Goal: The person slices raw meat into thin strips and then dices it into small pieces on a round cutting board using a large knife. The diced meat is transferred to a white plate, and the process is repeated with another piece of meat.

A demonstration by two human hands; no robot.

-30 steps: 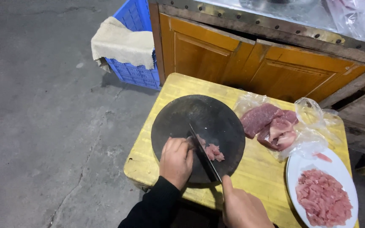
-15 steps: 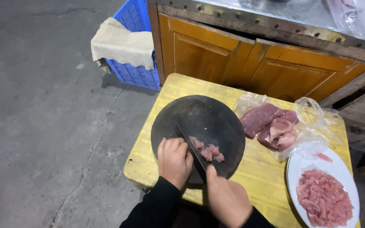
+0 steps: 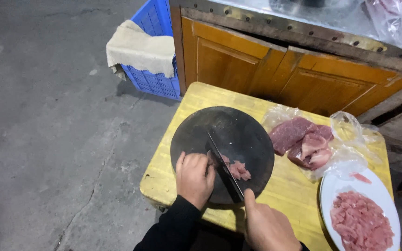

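We stood over a yellow table (image 3: 201,100) bearing a round dark chopping board (image 3: 238,128). Our right hand (image 3: 267,227) gripped the knife (image 3: 223,166), blade down on the board; our left hand (image 3: 194,179), fingers curled, pinned a small piece of raw meat (image 3: 237,169) beside the blade.

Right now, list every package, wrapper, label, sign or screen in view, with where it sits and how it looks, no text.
Clear plastic bag: on the yellow table, right of the round dark cutting board, crumpled and open, under raw pink meat slabs.
Clear plastic sheet: top right, over the counter, wrinkled and shiny.
Blue plastic crate: on the floor, top left, rectangular and latticed, cream cloth draped over it.
No labels, signs or screens show.
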